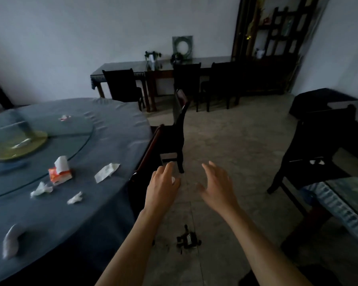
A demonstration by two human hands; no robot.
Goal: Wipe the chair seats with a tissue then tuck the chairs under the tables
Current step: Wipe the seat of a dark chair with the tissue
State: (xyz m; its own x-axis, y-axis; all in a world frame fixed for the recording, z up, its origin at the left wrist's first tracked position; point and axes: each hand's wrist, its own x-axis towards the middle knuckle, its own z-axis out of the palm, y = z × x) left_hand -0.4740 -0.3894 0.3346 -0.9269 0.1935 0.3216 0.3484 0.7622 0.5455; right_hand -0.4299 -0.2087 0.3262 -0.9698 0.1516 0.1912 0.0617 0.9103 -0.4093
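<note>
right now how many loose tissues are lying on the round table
4: one flat tissue near the table's right edge, two crumpled, and, below the orange pack, one at bottom left. Blur may hide others.

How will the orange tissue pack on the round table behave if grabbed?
The orange tissue pack looks soft and partly used, so it would probably squash under a grip. One sheet sticks up from it and may pull free. It likely slides easily on the tablecloth.

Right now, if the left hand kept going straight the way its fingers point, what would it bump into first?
Probably the dark chair tucked at the round table's edge. The left hand, holding a bit of white tissue, points up toward it, though depth is hard to judge.
</note>
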